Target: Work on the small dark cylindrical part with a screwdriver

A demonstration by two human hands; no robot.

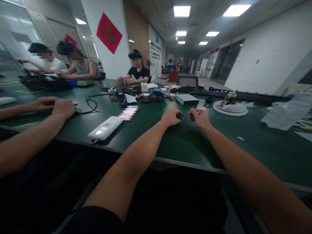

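Gripping a dark rounded part (179,115) in the left hand (170,117) and pinching a thin piece (186,115) in the right hand (201,119), with hands close but apart over the green surface (182,139), leaving any joining or completion unclear, and facing a grey box (187,99), a white grille (231,110), then a seated person (137,73) beneath ceiling lights (181,11).

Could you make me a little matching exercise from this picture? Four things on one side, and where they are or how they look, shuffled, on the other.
Things:
1. Left hand
2. Red diamond-shaped sign
3. Round white grille
4. White oblong device

Places or states:
A. On the green table, to the right of both hands
B. Left of both hands, with a cable at its near end
C. Gripping a small dark object
D. Up on the pale pillar

Right pairs: 1-C, 2-D, 3-A, 4-B
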